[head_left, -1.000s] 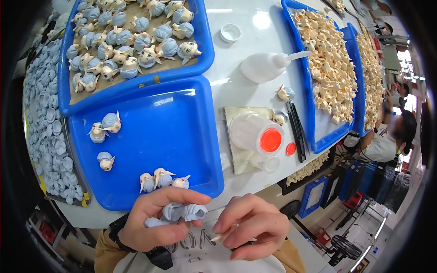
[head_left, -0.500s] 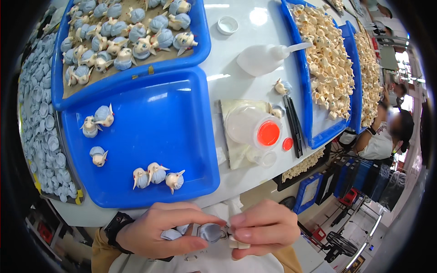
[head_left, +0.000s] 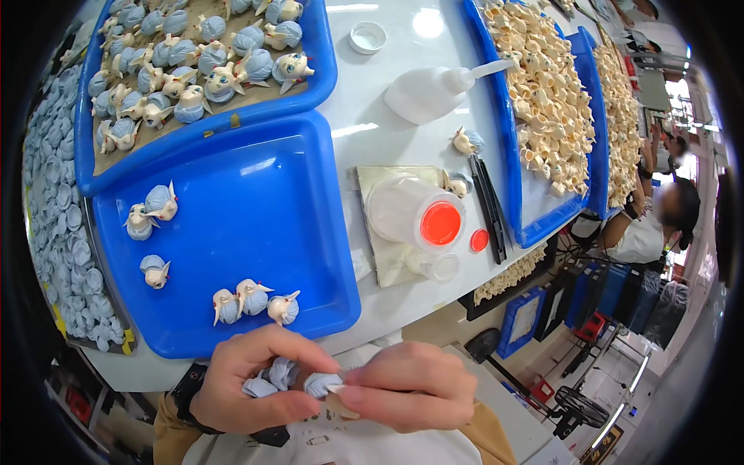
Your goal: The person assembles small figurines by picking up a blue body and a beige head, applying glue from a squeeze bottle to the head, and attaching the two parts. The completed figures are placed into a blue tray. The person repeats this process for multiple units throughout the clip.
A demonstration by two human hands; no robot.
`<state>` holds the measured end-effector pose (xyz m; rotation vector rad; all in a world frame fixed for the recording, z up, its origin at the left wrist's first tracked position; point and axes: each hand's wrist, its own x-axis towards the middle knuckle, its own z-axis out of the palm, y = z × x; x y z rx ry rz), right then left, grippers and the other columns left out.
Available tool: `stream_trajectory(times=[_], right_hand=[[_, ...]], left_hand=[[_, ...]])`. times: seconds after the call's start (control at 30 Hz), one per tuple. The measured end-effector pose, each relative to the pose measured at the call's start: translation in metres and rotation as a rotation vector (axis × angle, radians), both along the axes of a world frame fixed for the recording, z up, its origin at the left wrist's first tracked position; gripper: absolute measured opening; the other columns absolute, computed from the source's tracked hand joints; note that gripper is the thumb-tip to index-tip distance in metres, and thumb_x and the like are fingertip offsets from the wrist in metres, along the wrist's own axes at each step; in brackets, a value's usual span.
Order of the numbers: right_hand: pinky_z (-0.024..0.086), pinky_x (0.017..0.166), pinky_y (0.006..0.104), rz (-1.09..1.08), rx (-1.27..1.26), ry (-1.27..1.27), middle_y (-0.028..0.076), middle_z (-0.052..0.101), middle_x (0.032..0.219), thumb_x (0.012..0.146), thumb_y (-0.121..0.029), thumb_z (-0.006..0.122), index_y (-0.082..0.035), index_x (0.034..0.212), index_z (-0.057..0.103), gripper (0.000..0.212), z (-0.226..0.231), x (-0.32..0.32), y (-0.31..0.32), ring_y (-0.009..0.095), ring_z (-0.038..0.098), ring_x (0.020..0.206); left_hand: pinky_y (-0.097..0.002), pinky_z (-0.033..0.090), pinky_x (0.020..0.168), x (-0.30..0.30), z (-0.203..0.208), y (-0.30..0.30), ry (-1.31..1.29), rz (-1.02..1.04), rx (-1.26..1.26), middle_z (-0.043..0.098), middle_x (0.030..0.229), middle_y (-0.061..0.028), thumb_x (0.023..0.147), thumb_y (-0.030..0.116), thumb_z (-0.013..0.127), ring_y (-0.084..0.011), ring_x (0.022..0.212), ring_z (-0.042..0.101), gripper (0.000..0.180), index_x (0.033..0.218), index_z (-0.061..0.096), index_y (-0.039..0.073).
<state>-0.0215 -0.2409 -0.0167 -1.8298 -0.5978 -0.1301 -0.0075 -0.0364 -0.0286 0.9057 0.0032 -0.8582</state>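
My left hand (head_left: pixel 240 384) is curled around several blue-grey hair pieces (head_left: pixel 271 377). Its thumb and forefinger pinch one more blue-grey hair piece (head_left: pixel 318 385) at the fingertips. Against that piece my right hand (head_left: pixel 418 387) presses a cream doll-head part (head_left: pixel 335 390), mostly hidden by the fingers. Just beyond both hands, finished small doll heads (head_left: pixel 252 297) with blue-grey hair and pointed ears lie in a blue tray (head_left: pixel 232 217).
Another blue tray (head_left: pixel 213 143) behind holds many doll heads. Loose hair pieces (head_left: pixel 66 209) fill the left side. A white squeeze bottle (head_left: pixel 422 97), a clear jar (head_left: pixel 395 209), black tweezers (head_left: pixel 487 209) and trays of cream parts (head_left: pixel 546 108) stand rightward. A person (head_left: pixel 632 232) sits far right.
My right hand has moved left, bringing the cream part from beside the pinched hair piece into contact with it. The hair piece has turned, and the whole view has shifted slightly.
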Motion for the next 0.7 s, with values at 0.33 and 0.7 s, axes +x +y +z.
stream_trajectory(times=[0.33,0.7], right_hand=[[0.043,0.072,0.0344,-0.655,-0.177,0.107,0.016,0.059,0.09,0.059,-0.004,0.073,0.001,0.092,0.058,0.036,-0.015,-0.006,-0.054,0.027,0.056,0.083],[0.041,0.076,0.0316,-0.599,-0.42,0.065,0.013,0.059,0.092,0.068,-0.008,0.071,0.003,0.095,0.059,0.032,-0.025,-0.002,-0.053,0.023,0.054,0.084]], left_hand=[[-0.0202,0.042,0.05,-0.005,0.002,-0.002,0.154,0.321,-0.029,0.058,0.076,-0.0147,0.078,0.021,0.065,-0.0111,0.058,0.053,0.041,0.102,0.043,-0.005],[-0.0216,0.036,0.033,-0.001,-0.003,-0.001,0.175,0.37,-0.162,0.05,0.063,-0.0118,0.084,0.04,0.054,-0.0108,0.039,0.043,0.05,0.1,0.036,-0.003]])
